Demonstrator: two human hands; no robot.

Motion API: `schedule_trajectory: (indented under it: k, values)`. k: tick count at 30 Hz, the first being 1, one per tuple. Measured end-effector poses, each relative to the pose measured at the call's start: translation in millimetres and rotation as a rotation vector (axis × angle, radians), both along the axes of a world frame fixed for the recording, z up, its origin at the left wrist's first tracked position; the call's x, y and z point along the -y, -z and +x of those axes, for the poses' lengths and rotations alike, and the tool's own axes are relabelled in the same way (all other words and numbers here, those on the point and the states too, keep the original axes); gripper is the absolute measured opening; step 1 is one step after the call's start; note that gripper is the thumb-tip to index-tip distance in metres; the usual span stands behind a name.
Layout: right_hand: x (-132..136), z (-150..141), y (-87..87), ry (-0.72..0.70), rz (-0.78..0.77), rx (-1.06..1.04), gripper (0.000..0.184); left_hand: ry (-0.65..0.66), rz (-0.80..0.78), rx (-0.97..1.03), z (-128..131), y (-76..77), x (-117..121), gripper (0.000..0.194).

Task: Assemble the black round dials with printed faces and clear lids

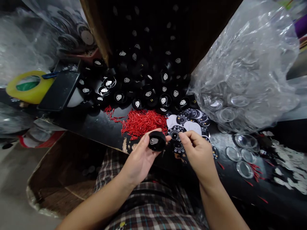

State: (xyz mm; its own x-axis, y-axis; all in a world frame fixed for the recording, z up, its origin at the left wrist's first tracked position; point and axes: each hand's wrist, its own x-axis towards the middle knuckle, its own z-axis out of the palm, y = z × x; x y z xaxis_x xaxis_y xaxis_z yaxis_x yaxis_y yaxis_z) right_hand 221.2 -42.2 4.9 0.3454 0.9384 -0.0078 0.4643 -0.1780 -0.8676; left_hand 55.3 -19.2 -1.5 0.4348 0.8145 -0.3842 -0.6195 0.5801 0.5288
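My left hand (136,163) is wrapped round a black round gauge housing (158,145), tilted so that the small pale plate inside faces me. Close beside it, my right hand (200,155) pinches the edge of a black dial disc (174,133) with white markings. Behind my hands lies a heap of small red pointers (146,123). More dial discs, some showing white backs, lie in a loose pile (193,127) just beyond my right hand. Part of the pinched disc overlaps other discs from my view.
Many black housings (148,92) spread from a large open box at the back. At right, a clear plastic bag (242,80) holds transparent round covers; loose covers (244,169) and white pieces (292,163) lie nearby. A phone (59,92) and yellow tape roll (28,88) are left.
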Motion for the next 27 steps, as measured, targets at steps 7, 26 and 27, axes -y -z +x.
schedule_trajectory:
  k: [7, 26, 27]
  values:
    - [5.1, 16.1, 5.3, 0.095, 0.144, -0.005, 0.014, 0.065, 0.025, -0.019, 21.7, 2.5, -0.9, 0.029]
    - [-2.0, -15.2, -10.4, -0.063, 0.046, 0.059, 0.011, 0.089, 0.071, -0.21, 17.6, 8.7, 10.1, 0.034]
    - [-1.7, -14.4, -10.5, -0.053, 0.04, 0.053, 0.012, 0.101, 0.074, -0.215, 16.8, 9.2, 9.5, 0.034]
